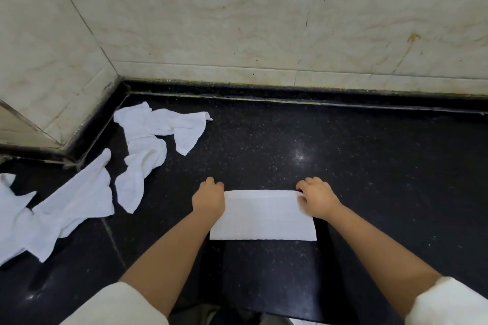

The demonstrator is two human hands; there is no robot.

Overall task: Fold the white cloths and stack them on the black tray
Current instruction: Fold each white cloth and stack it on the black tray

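A white cloth, folded into a flat rectangle, lies on the black counter in front of me. My left hand grips its far left corner with curled fingers. My right hand pinches its far right corner. Several unfolded white cloths lie crumpled to the left: one near the wall corner, one beside it, and a larger heap at the left edge. No black tray can be told apart from the dark counter.
Beige tiled walls rise behind and to the left, meeting in a corner. A dark raised ledge runs along the wall's foot. A metal edge juts in at the far left.
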